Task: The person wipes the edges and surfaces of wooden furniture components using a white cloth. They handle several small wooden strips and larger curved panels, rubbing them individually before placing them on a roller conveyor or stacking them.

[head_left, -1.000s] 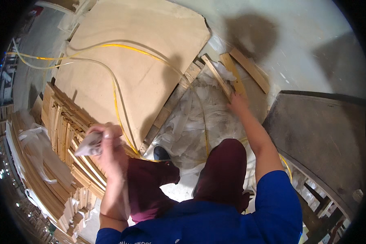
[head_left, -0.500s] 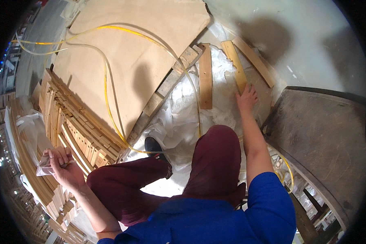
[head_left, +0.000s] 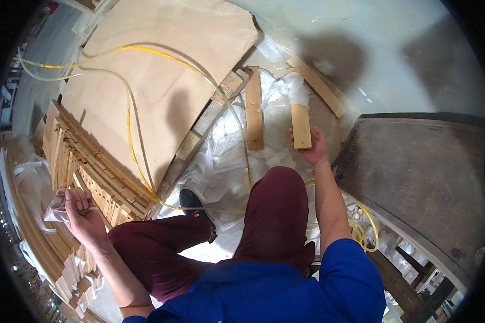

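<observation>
My right hand is closed round the near end of a light wooden slat, fingers on one side and thumb on the other. White plastic film drapes over that slat's far part. To its left lies a browner wooden slat, and beyond it on the right leans another plank. On the far left, my left hand is raised over stacked wood, its fingers curled on a crumpled piece of clear plastic film.
A large plywood sheet on a timber frame fills the upper left, crossed by a yellow hose. Stacked wooden strips stand at left. A dark worn tabletop is at right. Crumpled plastic sheeting covers floor near my foot.
My right hand has gone from resting on the light slat to gripping its near end, which is now raised. Plastic film now covers its far part. The left hand keeps its hold.
</observation>
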Motion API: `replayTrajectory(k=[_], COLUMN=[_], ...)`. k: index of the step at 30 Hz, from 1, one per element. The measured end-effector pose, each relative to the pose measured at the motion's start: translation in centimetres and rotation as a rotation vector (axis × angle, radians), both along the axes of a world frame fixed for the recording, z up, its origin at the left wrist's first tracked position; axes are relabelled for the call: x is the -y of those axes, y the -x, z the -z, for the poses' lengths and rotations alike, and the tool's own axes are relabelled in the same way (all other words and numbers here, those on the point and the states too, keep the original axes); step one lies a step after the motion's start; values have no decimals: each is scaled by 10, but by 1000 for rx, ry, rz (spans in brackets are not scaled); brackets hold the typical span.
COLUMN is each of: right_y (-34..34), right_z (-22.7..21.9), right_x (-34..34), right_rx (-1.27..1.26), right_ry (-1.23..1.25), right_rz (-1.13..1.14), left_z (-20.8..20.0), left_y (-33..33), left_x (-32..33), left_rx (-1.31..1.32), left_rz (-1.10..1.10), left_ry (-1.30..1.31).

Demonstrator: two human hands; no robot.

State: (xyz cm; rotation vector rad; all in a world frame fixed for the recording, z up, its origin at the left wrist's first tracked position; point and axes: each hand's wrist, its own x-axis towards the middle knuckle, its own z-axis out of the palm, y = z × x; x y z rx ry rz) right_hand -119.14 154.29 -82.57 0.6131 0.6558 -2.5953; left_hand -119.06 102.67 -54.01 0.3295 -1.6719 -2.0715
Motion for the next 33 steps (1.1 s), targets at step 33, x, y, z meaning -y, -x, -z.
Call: replayTrajectory(k=[33], right_y=[44], right_z=[-209], right_x=[187], right_rx=[-1364], right_ry=[-1715], right_rz=[14], left_z=[3], left_y=[22], left_x=[-66], left_rx=[173], left_rz=[250], left_ry=[150])
